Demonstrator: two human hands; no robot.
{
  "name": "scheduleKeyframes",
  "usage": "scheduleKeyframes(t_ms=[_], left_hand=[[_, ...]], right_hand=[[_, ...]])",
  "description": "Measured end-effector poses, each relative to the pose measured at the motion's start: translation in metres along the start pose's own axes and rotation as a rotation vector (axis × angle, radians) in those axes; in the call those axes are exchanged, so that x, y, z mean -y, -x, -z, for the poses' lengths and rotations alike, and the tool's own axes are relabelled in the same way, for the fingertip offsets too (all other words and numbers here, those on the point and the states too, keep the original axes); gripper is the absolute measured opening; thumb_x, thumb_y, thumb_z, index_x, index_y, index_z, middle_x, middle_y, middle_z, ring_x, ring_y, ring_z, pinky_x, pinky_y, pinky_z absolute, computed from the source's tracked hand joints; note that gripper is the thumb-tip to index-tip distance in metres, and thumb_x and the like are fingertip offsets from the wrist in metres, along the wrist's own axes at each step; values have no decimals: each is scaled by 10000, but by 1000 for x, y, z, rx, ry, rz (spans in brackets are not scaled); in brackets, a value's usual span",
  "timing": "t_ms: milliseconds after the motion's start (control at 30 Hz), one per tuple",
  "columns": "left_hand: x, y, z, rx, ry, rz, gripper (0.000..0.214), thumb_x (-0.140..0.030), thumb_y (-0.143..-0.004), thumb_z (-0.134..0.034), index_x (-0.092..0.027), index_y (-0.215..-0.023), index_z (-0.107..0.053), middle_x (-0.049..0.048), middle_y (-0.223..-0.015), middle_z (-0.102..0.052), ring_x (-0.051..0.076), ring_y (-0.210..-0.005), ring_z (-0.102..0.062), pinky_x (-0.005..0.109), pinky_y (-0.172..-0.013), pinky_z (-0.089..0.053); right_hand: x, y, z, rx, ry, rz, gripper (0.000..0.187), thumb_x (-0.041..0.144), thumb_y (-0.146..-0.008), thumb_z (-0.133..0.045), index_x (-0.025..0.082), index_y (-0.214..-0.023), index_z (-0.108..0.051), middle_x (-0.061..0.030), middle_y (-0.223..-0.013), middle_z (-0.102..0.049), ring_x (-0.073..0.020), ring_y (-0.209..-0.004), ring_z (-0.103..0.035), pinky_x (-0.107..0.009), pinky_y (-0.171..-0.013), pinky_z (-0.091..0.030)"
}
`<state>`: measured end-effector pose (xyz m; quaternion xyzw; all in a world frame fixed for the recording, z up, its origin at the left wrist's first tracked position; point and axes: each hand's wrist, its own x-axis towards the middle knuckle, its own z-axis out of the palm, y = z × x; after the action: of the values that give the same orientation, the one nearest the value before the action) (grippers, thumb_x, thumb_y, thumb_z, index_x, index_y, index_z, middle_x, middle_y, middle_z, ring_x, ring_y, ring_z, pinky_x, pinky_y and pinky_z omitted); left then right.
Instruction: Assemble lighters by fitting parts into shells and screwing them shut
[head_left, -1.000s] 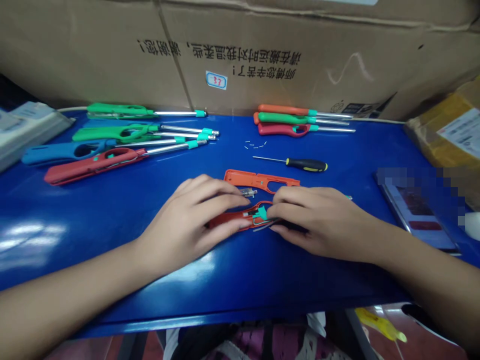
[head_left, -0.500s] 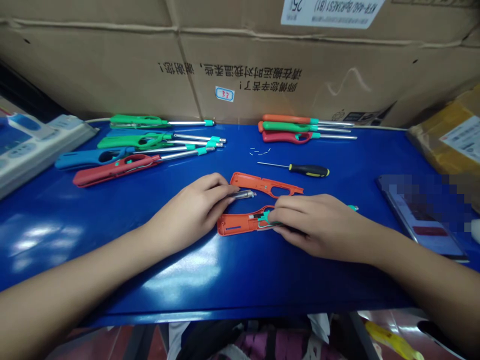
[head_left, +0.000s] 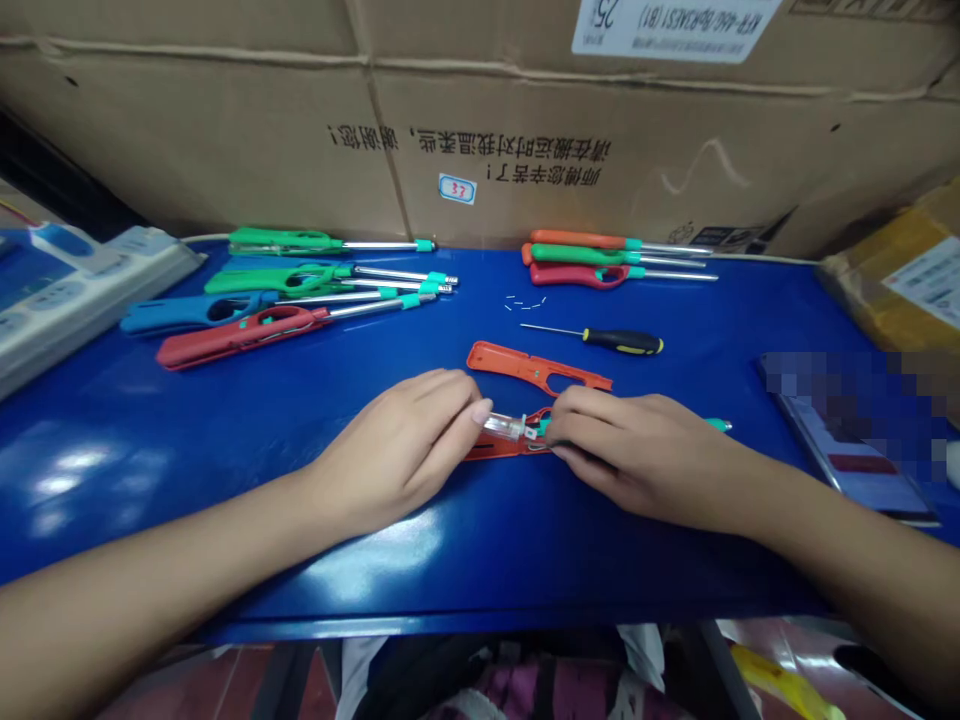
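i see the l hand [head_left: 420, 440] pinching a clear tank [head_left: 504, 426] over the orange half-shell [head_left: 514, 449], r hand [head_left: 630, 440] curled at its 3 o'clock end, can't tell if gripping, other half [head_left: 517, 362] at 12, so prob fitting step, needing tank lined up w/ shell.

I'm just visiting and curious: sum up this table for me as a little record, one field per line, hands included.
Left hand: holds a clear tube above the near shell
Right hand: at the near shell's right part; its exact grip is hidden
Far shell: orange, lying apart beyond the hands
Tool: screwdriver, lying beyond the far shell
Small bits: thin white pieces
Left group: green, blue and red lighters
Right side: phone
Back: large carton
Surface: blue table
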<state>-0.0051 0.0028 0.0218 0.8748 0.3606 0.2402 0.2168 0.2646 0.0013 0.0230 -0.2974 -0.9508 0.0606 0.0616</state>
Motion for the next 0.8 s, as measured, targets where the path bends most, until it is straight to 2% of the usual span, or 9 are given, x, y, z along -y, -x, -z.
scheduleKeyframes(t_ms=[100,233,433,567,633,800], left_hand=[[2,0,0,23,0,1,262,-293,-1075,-439,-176,-860,-535,-12,-811,-578,132,-750,-521,256,-707,-393],[6,2,-4,67,48,-28,187,-280,-1067,-455,-167,-979,-575,-1,-910,-629,127,-806,-566,243,-751,-428],[6,3,-6,99,53,-69,137,-286,-1043,-530,-177,-1110,-577,3,-1012,-654,129,-892,-593,258,-847,-446],[5,3,-5,116,45,-112,184,-229,-1054,-502,-208,-1220,-577,-2,-1148,-683,130,-974,-598,264,-901,-447],[5,3,-5,114,37,-124,210,-218,-1056,-497,-218,-1248,-580,-5,-1183,-689,134,-994,-598,269,-913,-447],[6,4,-6,119,11,-133,208,-233,-1052,-501,-207,-1238,-591,13,-1165,-704,160,-984,-606,302,-906,-461]], right_hand=[[1,0,1,-10,-15,4,207,268,-1049,-426,203,-1100,-616,-48,-1141,-641,-158,-833,-652,-304,-584,-392],[3,0,1,14,-6,5,199,294,-1038,-462,209,-1143,-608,-54,-1229,-625,-158,-801,-650,-312,-568,-395],[4,1,-1,-6,-90,-52,169,280,-1045,-445,219,-1046,-603,-34,-1187,-618,-152,-864,-652,-291,-563,-378],[5,0,0,-14,-167,-98,159,277,-1025,-489,242,-1126,-607,-27,-1206,-606,-160,-928,-653,-284,-579,-388],[5,0,0,-8,-146,-93,182,284,-1021,-496,237,-1159,-604,-36,-1216,-598,-170,-938,-652,-291,-585,-393],[5,-1,-2,3,-98,-79,166,272,-1030,-465,213,-1087,-609,-47,-1202,-587,-167,-885,-647,-298,-574,-386]])
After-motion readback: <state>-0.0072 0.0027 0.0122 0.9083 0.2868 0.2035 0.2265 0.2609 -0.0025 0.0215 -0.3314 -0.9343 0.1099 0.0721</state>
